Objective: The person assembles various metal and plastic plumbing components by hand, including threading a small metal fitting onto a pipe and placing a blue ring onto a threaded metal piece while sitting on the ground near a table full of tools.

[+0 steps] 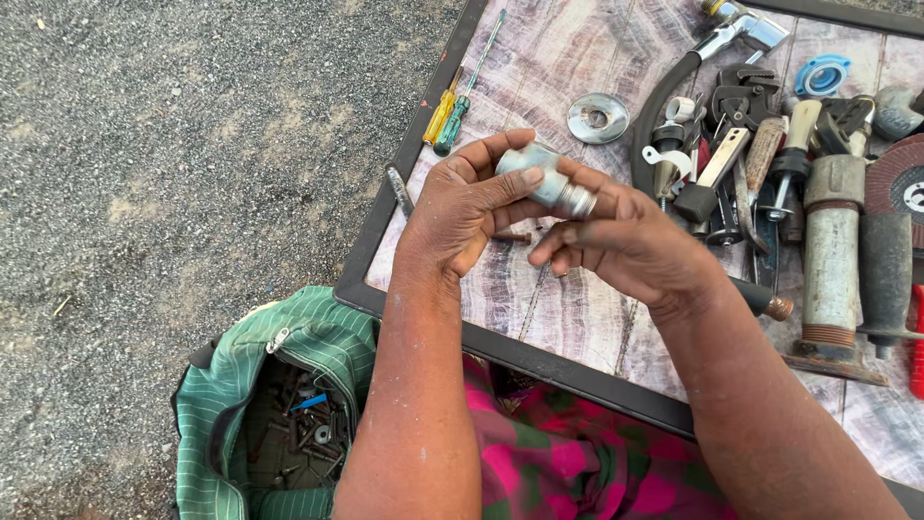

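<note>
Near the middle of the frame, a little above centre, both hands meet over a marbled, dark-framed board that serves as the worktop (539, 308). Between them sits a short silver metal pipe fitting with a threaded end (547, 179). The left hand (462, 207) wraps its smooth, wider body, thumb across the front, its fingers (496, 146) curled over the top and closed on it. The right hand (626, 241) meets it from the right, fingertips pinched at the threaded end.

The fitting looks like solid plated metal: stiff, not fragile, and probably weighty for its size. Its polished barrel is likely slippery, so the secure hold is round the barrel with the thumb opposed, as the left hand has it; the threads give bite to fingertips but are rough on skin.

Directly below the hands a small dark screw-like piece (510, 236) lies on the worktop. In the upper middle of the frame lie a yellow-handled screwdriver (441, 117), a green-handled screwdriver (462, 101) and a flat round metal washer plate (598, 117). On the right side is a heap of hand tools (760, 173) and a grey angle grinder body (833, 250). At lower left, a green striped cloth bag (289, 337) stands open on the gravel, holding screws and bits.
</note>
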